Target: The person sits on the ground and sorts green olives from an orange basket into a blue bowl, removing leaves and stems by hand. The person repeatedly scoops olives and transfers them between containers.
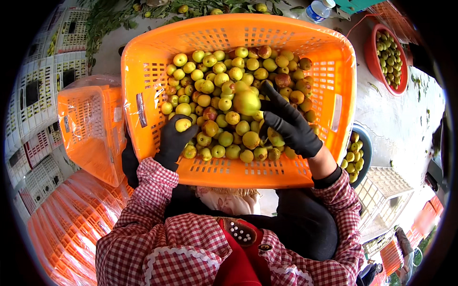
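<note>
A large orange plastic basket (243, 178) stands before me, holding many green-yellow jujubes (222, 77), some with brown patches. Near the basket's left side, my left hand (175, 137), in a black glove, holds one yellow-green jujube (183, 125) between thumb and fingers. Over the right part of the fruit is my right hand (291, 123), also gloved in black, its fingers apart. A blurred jujube (247, 102) shows just left of those fingertips; whether they touch it I cannot tell. Another fruit (275, 137) lies beneath that hand, partly covered by it.
Orange crates (86, 128) in clear plastic film stand at left, with stacked white crates (39, 78) beyond. At right are a red tub (404, 78) and a blue-grey tub (368, 146) of fruit, plus a white crate (383, 193). Leafy branches and a water bottle (318, 11) lie behind.
</note>
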`<state>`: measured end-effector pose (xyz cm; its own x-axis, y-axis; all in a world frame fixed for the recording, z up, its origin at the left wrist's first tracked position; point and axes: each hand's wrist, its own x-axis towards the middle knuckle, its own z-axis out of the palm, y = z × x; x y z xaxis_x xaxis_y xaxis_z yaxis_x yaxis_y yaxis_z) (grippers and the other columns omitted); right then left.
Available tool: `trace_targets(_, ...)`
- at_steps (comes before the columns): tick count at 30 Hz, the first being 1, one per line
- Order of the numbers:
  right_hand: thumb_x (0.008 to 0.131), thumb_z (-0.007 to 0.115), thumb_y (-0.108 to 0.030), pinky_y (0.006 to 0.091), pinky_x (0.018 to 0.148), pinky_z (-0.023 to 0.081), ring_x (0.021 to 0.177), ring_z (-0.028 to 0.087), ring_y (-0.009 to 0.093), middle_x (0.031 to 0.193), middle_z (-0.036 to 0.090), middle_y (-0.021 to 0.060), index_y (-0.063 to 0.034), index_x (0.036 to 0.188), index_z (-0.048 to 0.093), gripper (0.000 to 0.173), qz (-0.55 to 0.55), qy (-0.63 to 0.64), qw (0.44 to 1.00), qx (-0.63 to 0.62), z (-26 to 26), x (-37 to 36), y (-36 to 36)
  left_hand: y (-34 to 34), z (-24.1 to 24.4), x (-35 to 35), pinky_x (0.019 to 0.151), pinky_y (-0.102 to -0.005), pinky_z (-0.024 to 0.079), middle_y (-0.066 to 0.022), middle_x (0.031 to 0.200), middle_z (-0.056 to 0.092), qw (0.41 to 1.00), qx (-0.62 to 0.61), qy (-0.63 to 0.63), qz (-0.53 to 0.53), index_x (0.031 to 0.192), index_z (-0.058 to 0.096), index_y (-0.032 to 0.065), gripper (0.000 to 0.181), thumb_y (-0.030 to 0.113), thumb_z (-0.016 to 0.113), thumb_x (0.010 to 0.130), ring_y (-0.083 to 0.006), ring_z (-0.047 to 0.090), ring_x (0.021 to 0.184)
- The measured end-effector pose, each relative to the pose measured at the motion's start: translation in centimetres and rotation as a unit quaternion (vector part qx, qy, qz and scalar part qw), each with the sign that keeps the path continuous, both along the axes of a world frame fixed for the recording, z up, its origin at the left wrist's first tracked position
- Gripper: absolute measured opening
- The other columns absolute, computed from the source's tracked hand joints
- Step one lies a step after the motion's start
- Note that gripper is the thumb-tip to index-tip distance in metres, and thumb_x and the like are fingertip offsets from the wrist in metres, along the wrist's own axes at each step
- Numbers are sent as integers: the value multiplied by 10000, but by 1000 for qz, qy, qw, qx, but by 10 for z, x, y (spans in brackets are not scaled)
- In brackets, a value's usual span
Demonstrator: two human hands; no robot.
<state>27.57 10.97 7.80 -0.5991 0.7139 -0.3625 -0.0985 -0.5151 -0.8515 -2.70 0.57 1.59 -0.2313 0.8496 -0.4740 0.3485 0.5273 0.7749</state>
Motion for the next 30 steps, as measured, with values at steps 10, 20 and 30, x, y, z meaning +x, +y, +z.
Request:
trace_targets(10, 915, 600, -101, 248, 666, 501, 762, 613, 118, 1002, 664, 90, 26, 1192, 573, 305, -308, -173, 935, 29, -35, 66, 7, 11, 21, 52, 825, -349, 492, -134, 1006, 595, 983, 85, 61, -151, 1061, 604, 15, 408, 148, 738, 700, -259, 605, 951)
trace_targets(20, 872, 636, -242, 317, 812, 503, 919, 665, 233, 1030, 684, 134, -98, 1174, 630, 335, -104, -384, 887, 233, -76, 55, 64, 10, 21, 66, 928, -393, 466, -178, 1222, 511, 946, 47, 113, -299, 1171, 604, 112, 535, 149, 749, 657, -347, 542, 1121)
trace_targets(30, 767, 668, -319, 424, 809, 514, 951, 639, 337, 1021, 660, 158, -117, 1204, 541, 498, 358, -481, 763, 240, -58, -16, 51, 10, 28, 70, 876, -397, 495, -178, 1215, 524, 956, 48, 96, -271, 1196, 568, 118, 519, 202, 715, 705, -340, 572, 1077)
